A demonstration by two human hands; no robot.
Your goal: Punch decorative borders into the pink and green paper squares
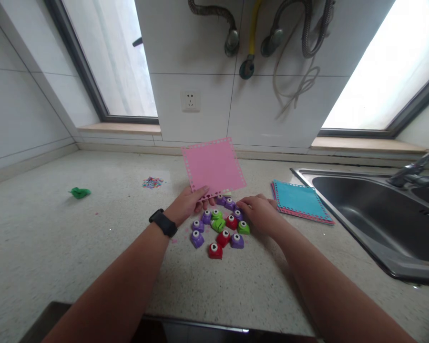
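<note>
Between thumb and fingers, my left hand (193, 202) holds a pink sheet of paper (214, 166) by its lower edge, tilted up off the counter. Small punched shapes run along the sheet's borders. My right hand (259, 212) is low over the right side of a cluster of small craft punches, its bent fingertips at a purple punch (238, 215). Whether it grips that punch is hidden. Around the hands lie several purple, green and red punches, among them a red punch (215, 250), a green punch (243, 227) and another purple punch (197, 238).
A stack of blue and pink punched sheets (300, 197) lies at right beside the steel sink (364, 205). Colourful paper bits (152, 182) are heaped at left, and a crumpled green item (80, 192) lies farther left. Pale tiled wall (207, 126) stands behind the speckled counter (128, 267).
</note>
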